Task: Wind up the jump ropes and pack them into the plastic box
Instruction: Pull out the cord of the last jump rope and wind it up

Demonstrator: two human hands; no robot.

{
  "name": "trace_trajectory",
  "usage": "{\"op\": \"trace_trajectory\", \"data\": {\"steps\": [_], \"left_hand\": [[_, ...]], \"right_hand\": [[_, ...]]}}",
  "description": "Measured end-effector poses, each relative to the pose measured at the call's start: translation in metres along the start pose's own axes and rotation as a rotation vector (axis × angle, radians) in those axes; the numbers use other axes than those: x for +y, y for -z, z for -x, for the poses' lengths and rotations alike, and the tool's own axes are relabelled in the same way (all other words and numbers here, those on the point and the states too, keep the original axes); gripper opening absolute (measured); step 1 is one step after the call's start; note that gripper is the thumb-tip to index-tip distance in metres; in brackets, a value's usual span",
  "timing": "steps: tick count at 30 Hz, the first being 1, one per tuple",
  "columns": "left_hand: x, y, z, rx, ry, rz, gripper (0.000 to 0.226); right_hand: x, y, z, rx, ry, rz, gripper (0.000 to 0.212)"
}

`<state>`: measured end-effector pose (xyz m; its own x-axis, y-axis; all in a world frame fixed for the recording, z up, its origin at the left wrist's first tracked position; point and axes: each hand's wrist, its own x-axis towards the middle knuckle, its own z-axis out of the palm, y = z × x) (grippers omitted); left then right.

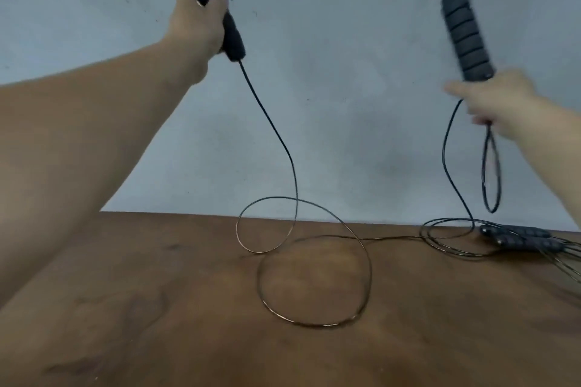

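1. Cord [314, 264] of one jump rope ran slack between the two hands, most of it lying in loose rings on the wooden table [157, 308] below and between them; winding looked barely begun.
2. Left hand [198, 22] was clenched round the left handle [232, 38], raised high, cord dropping from the handle's lower end.
3. Right hand [503, 100], blurred, gripped the base of the right handle [465, 41] and pinched a narrow hanging loop [492, 173] of cord beneath it.
4. Next move, by my reading: gather further loops into the right hand, feeding slack evenly.
5. Second rope's handles [522, 239] lay on the table below the right hand, its cord tangled near.
6. Plastic box: not in view.
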<state>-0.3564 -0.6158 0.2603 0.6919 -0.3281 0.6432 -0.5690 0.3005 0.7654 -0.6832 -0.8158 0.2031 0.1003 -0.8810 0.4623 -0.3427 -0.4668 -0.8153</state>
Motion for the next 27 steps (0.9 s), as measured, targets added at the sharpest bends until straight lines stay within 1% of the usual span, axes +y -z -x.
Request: {"op": "trace_trajectory", "data": {"steps": [1, 3, 4, 5, 8, 10, 13, 17, 19, 21, 24, 25, 27], "left_hand": [[-0.003, -0.005, 0.005, -0.05, 0.019, 0.015, 0.019], [-0.011, -0.013, 0.019, -0.117, 0.051, 0.012, 0.016], [-0.016, -0.016, 0.026, -0.139, 0.067, 0.021, 0.016], [-0.02, -0.018, 0.032, -0.168, 0.087, 0.043, 0.016], [-0.021, -0.025, 0.055, -0.239, 0.177, 0.156, 0.015], [-0.015, -0.031, 0.073, -0.272, 0.238, 0.258, 0.016], [-0.011, -0.039, 0.102, -0.32, 0.328, 0.384, 0.019], [-0.024, -0.037, 0.131, -0.362, 0.458, 0.53, 0.021], [-0.034, -0.03, 0.143, -0.36, 0.51, 0.578, 0.028], [-0.046, -0.02, 0.148, -0.355, 0.531, 0.567, 0.032], [-0.058, -0.003, 0.154, -0.393, 0.552, 0.501, 0.044], [-0.06, 0.003, 0.155, -0.41, 0.555, 0.483, 0.044], [-0.065, 0.014, 0.157, -0.434, 0.55, 0.436, 0.035]], "right_hand": [[-0.011, -0.018, 0.014, -0.017, -0.04, 0.098, 0.051], [-0.013, -0.037, 0.019, -0.144, -0.004, 0.235, 0.062], [-0.016, -0.045, 0.023, -0.176, -0.013, 0.211, 0.061], [-0.019, -0.05, 0.027, -0.205, -0.021, 0.152, 0.054], [-0.029, -0.067, 0.036, -0.321, -0.028, -0.142, 0.03], [-0.043, -0.079, 0.051, -0.402, -0.016, -0.269, 0.02], [-0.057, -0.096, 0.08, -0.576, 0.023, -0.341, 0.02], [-0.055, -0.117, 0.116, -0.87, 0.091, -0.315, 0.03], [-0.051, -0.126, 0.128, -0.974, 0.054, -0.331, 0.034], [-0.05, -0.134, 0.135, -1.041, -0.001, -0.35, 0.033], [-0.049, -0.143, 0.141, -1.121, -0.042, -0.356, 0.022], [-0.049, -0.146, 0.143, -1.156, -0.056, -0.354, 0.021], [-0.048, -0.151, 0.146, -1.247, -0.084, -0.344, 0.022]]}}
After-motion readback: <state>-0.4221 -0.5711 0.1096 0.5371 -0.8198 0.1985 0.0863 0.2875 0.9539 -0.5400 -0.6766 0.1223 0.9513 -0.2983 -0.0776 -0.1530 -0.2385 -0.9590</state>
